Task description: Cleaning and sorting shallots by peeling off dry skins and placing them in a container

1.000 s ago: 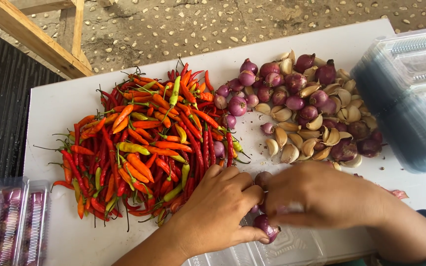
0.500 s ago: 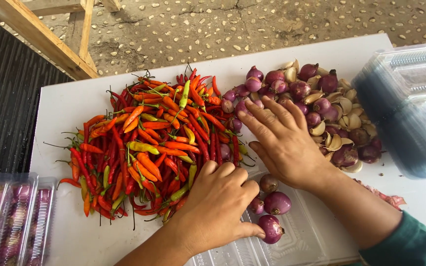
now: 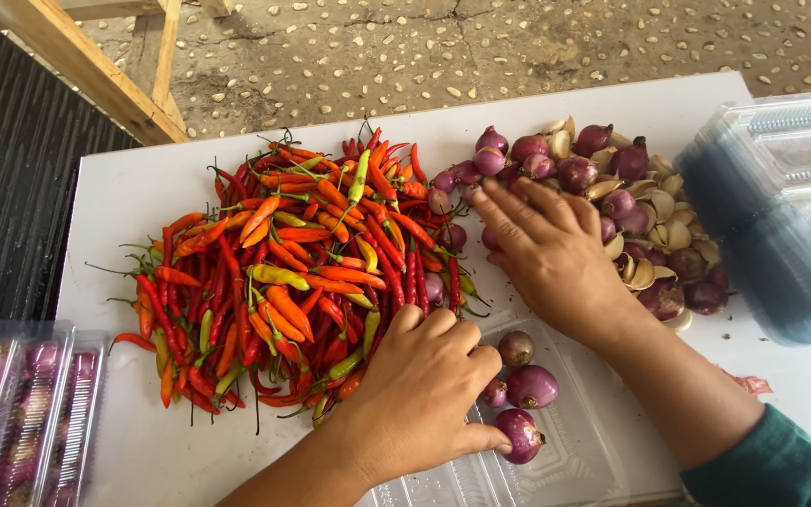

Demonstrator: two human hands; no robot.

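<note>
Head view, landmark: the clear plastic tray point(image 3: 570, 465) at the table's near edge.
Shallots: three purple shallots point(image 3: 529, 387) lie in the tray; the main shallot and garlic heap point(image 3: 612, 202) sits beyond it.
Left hand: the left hand point(image 3: 424, 390) is curled, knuckles down, at the tray's left rim beside the chili pile point(image 3: 293, 272); whether it holds anything, I cannot tell.
Right hand: the right hand point(image 3: 546, 249) lies flat, fingers spread, on the heap beyond the tray, closed on nothing.
Handling: the shallots look small, light, firm and smooth-skinned, likely to roll; best pinched around the bulb.
Change: half a second back, the right hand was already on the heap; it now reaches slightly further.
</note>
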